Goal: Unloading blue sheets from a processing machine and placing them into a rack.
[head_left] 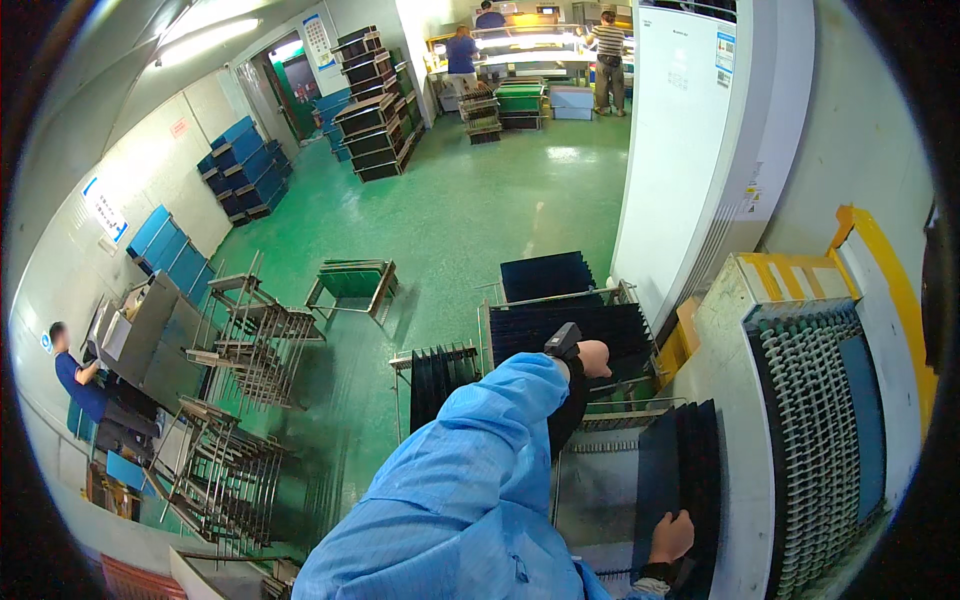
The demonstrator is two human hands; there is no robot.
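My left hand [594, 359], with a black watch [563, 342] at the wrist and a blue sleeve [470, 440] behind it, reaches over a metal rack of upright dark panels [545, 325]. Its fingers point away and are hidden, so I cannot see what they touch. Nearer me, my right hand [672, 537] is closed at the near edge of a thin dark panel [657, 465]. That panel stands at the left side of a row of dark panels [699, 450] in a second rack. White rack floor [595, 490] shows to its left.
A machine with rows of rollers [815, 420] stands at my right, behind it a tall white cabinet [675, 130]. To the left are a smaller rack of dark panels [440, 380], a rack with green boards [355, 283] and metal frames [225, 470]. One person [85, 380] works far left; others work at the back.
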